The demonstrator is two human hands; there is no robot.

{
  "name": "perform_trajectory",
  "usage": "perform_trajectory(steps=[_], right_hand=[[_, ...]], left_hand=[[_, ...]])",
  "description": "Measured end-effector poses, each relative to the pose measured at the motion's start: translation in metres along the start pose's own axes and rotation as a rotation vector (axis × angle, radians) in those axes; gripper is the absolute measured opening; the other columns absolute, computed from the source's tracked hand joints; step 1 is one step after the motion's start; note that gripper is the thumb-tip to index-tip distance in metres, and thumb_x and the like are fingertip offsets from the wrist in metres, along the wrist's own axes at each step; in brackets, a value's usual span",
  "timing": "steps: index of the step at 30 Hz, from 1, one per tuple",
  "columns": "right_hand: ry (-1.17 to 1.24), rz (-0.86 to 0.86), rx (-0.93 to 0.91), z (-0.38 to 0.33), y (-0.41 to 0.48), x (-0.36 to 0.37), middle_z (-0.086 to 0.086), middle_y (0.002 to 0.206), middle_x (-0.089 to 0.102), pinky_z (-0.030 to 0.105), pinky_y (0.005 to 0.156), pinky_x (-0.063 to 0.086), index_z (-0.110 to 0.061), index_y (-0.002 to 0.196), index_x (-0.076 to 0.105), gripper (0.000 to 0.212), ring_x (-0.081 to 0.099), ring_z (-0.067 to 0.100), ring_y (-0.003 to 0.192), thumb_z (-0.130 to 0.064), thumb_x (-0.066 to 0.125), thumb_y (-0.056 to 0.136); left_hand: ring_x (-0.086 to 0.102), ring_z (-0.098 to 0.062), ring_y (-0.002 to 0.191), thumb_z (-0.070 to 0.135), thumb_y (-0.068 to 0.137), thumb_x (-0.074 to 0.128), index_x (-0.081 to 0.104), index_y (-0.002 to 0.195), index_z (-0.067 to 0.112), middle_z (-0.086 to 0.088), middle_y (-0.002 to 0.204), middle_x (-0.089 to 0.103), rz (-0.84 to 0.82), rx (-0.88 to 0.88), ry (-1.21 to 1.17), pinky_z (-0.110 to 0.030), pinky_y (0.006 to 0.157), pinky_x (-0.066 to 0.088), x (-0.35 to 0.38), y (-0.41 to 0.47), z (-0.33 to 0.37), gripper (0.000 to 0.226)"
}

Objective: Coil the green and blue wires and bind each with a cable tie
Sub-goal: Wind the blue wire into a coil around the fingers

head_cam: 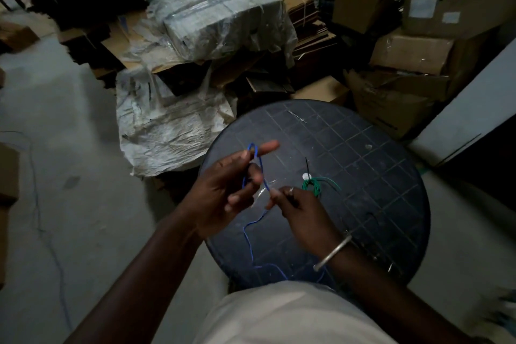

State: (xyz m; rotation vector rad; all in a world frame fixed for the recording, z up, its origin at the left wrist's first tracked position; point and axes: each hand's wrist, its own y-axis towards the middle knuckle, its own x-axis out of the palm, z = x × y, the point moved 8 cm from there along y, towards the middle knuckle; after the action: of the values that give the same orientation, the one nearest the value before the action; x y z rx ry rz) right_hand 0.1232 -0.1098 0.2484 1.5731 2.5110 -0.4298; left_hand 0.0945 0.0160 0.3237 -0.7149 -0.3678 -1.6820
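A thin blue wire (249, 234) loops over the fingers of my left hand (226, 190), which holds it above the left edge of a round dark stool top (363, 165). My right hand (301, 212) pinches the same wire just right of the loop; the rest of the wire trails down toward my lap. The green wire (314, 184) lies coiled on the stool top, bound by a black cable tie (308, 166) whose tail sticks up. A small white disc (306, 176) lies beside the coil.
Stacked cardboard boxes (413, 53) stand behind and to the right of the stool. A plastic-wrapped bundle (212, 14) and a white sack (167, 126) lie on the floor to the back left. Bare concrete floor (55, 176) spreads to the left. A metal bangle (333, 253) circles my right wrist.
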Motion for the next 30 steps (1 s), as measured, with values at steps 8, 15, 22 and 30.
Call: perform_trajectory(steps=[8, 15, 22, 30], right_hand=[[0.081, 0.028, 0.063, 0.022, -0.011, -0.003, -0.009, 0.044, 0.037, 0.018, 0.049, 0.029, -0.016, 0.075, 0.07, 0.035, 0.031, 0.004, 0.044, -0.033, 0.055, 0.101], [0.091, 0.0, 0.147, 0.037, -0.012, 0.005, -0.008, 0.049, 0.045, 0.023, 0.051, 0.032, -0.017, 0.075, 0.07, 0.038, 0.037, 0.001, 0.042, -0.035, 0.051, 0.103], [-0.287, -0.454, 0.073, -0.011, -0.064, 0.038, 0.008, 0.059, 0.065, 0.026, 0.056, 0.047, -0.013, 0.095, 0.065, 0.034, 0.059, 0.011, 0.049, -0.039, 0.045, 0.104], [0.299, -0.5, 0.059, -0.089, -0.08, 0.006, -0.004, 0.043, 0.046, 0.023, 0.043, 0.042, -0.009, 0.09, 0.07, 0.028, 0.047, 0.012, 0.038, -0.031, 0.056, 0.098]], left_hand=[[0.013, -0.007, 0.048, 0.019, 0.095, 0.032, 0.039, 0.076, 0.021, 0.004, 0.061, 0.027, -0.006, -0.205, -0.244, -0.023, 0.044, 0.001, 0.002, -0.005, -0.015, 0.02], [0.032, -0.007, 0.047, 0.037, 0.106, 0.035, 0.038, 0.07, 0.019, 0.002, 0.063, 0.04, 0.111, -0.141, -0.05, -0.019, 0.041, 0.026, -0.002, -0.01, -0.019, 0.04], [0.05, -0.029, 0.138, 0.031, 0.102, 0.043, 0.067, 0.092, 0.01, -0.014, 0.147, 0.055, 0.264, 0.105, 0.112, -0.063, 0.116, 0.029, -0.04, -0.002, -0.01, 0.034], [0.066, -0.031, 0.12, 0.017, 0.106, 0.039, 0.072, 0.095, -0.001, -0.021, 0.118, 0.073, 0.269, 0.097, 0.429, -0.037, 0.108, 0.043, -0.049, -0.015, -0.014, 0.04]])
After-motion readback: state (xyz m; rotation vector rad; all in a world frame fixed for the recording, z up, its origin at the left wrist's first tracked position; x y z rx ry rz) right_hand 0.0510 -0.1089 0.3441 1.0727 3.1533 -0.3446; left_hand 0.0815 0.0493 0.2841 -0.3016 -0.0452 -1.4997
